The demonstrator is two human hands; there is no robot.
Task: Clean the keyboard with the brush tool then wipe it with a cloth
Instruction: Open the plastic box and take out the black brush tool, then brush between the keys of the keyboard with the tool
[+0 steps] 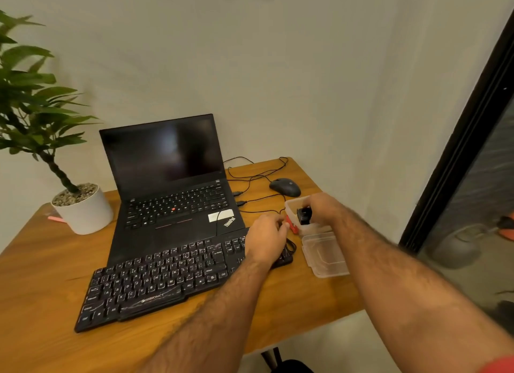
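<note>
Black keyboard [172, 272] lies on wooden counter [41, 275], against the open laptop [169, 178]. Right hand [319, 208] closed around a black tool [304, 215] over a clear plastic box [294, 205]. Left hand [265, 237] beside box, over keyboard's right end, fingers curled; grip unclear.

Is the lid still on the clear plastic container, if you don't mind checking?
No, the lid lies on the table just in front of the open container.

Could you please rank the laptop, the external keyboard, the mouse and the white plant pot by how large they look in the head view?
1. laptop
2. external keyboard
3. white plant pot
4. mouse
</note>
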